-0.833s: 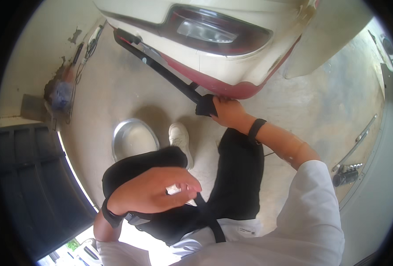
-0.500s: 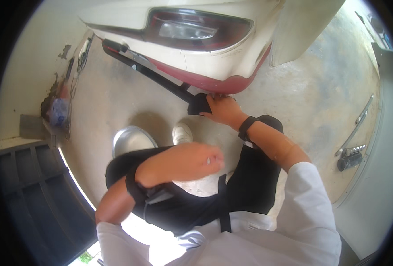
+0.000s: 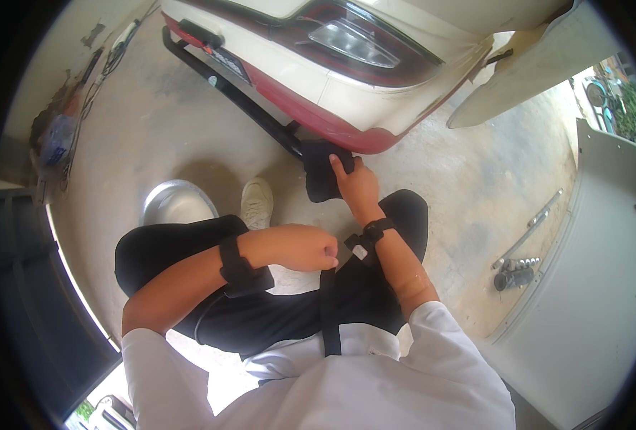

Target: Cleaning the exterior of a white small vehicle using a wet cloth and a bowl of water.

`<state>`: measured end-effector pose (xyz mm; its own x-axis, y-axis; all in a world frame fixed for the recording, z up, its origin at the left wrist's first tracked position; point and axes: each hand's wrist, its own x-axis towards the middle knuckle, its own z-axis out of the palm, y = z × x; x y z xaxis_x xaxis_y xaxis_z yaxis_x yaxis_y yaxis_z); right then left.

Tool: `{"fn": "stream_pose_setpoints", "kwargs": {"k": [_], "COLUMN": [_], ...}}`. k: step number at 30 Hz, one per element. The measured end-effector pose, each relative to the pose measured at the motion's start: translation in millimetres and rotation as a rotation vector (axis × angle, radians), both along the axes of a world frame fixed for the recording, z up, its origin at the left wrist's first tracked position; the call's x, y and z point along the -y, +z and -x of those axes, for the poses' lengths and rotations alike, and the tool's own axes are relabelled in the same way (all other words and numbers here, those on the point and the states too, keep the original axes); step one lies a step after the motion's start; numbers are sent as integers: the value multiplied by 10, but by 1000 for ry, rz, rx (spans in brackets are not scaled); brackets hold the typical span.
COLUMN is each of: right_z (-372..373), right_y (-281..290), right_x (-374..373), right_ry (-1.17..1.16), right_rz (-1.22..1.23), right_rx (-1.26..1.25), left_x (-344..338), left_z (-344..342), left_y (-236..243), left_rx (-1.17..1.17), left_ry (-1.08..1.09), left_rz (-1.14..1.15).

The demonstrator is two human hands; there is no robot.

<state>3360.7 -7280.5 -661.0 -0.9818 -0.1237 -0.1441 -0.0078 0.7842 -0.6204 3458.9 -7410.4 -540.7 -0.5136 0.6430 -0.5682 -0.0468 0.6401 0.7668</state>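
Observation:
My right hand (image 3: 359, 188) grips a dark, soft-looking cloth (image 3: 321, 175) at the near end of a black tubular bar (image 3: 253, 111). The bar runs along the lower red edge of a white and red vehicle body (image 3: 318, 86), below its lamp (image 3: 354, 44). Part of the bar's end is hidden behind the cloth. Over my lap, my left hand (image 3: 311, 249) is closed in a fist, apart from the bar; whatever it may hold is hidden. Black bands are on both wrists.
A round metal basin (image 3: 178, 204) stands on the floor by my knee, beside my light shoe (image 3: 257, 204). To the right lie a long metal rod (image 3: 529, 229) and a dark cylinder (image 3: 513, 278), near a large pale panel (image 3: 576, 287). Cables (image 3: 110, 61) lie along the left wall.
The cloth hangs lower and its shape differs, with my right hand's grip turned more upright. My left fist has shifted slightly. The view has swung, bringing more of the right side into sight.

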Motion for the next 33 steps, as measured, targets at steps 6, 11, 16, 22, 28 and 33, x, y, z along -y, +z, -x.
{"fn": "stream_pose_setpoints", "kwargs": {"k": [6,11,16,22,28,33], "right_z": [-292,-604,-172,868,686,431], "right_y": [277,462,615,623,637,358], "right_x": [-369,-435,-435,-481,-125,259], "right_ry": [-250,-275,-219,-481,-570,-496], "right_rz": [225,545,771,509,366,380], "right_rx": [77,-271,-813,-886,-981,-858], "left_x": [84,84,-57,-142,-78,-68], "left_z": [85,151,186,111,46,103], "left_y": [269,527,631,552,541,567], "left_rx": [-82,32,84,220,412,397], "left_ry": [-112,-308,-316,-338,-206,-180], "left_rz": [64,-44,-128,-164,-348,-312]}}
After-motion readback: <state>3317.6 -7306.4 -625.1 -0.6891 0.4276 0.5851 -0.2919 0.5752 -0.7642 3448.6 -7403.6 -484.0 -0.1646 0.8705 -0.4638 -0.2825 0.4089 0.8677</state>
